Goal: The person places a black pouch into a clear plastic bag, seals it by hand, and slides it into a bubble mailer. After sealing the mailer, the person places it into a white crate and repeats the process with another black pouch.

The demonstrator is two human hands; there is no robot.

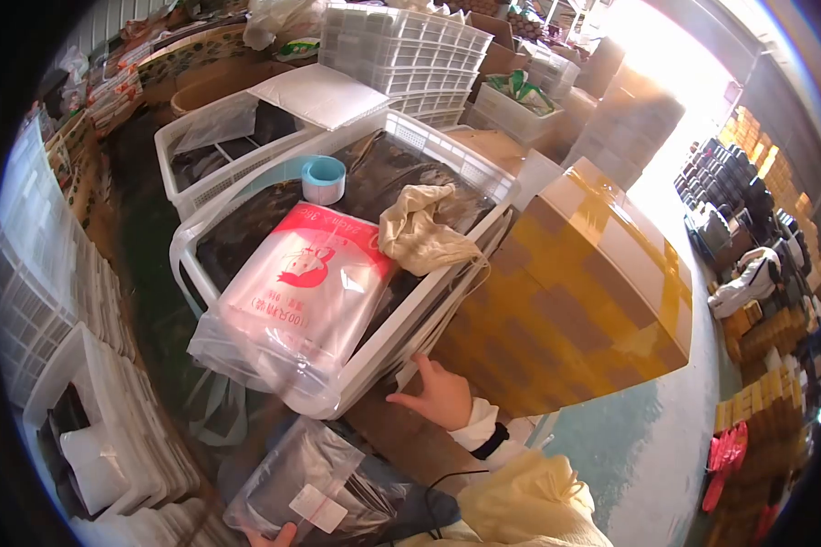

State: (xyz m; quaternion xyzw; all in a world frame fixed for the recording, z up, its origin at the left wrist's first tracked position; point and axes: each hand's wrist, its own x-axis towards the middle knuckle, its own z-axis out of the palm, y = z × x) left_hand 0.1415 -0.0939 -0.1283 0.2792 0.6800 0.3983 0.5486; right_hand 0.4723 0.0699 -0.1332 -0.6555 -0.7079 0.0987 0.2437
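At the bottom, the visible fingers of my left hand [272, 536] are closed on the lower edge of a clear plastic bag [287, 469]. The bag has dark contents and a white label [318, 509]. My right hand [440, 394] is open, thumb and forefinger apart, beside the near corner of a white plastic crate [410, 333]. Its fingertips come close to some thin white strips at the crate's side. On the crate lie a red-and-white pack of plastic bags [306, 283], a roll of light blue tape or labels [324, 178] and a crumpled cream glove [424, 228].
A large taped cardboard box [575, 301] stands right of the crate. Stacked white crates rise on the left [109, 410] and at the back [401, 55]. A white board [319, 96] lies across another crate. More stacked goods line the far right.
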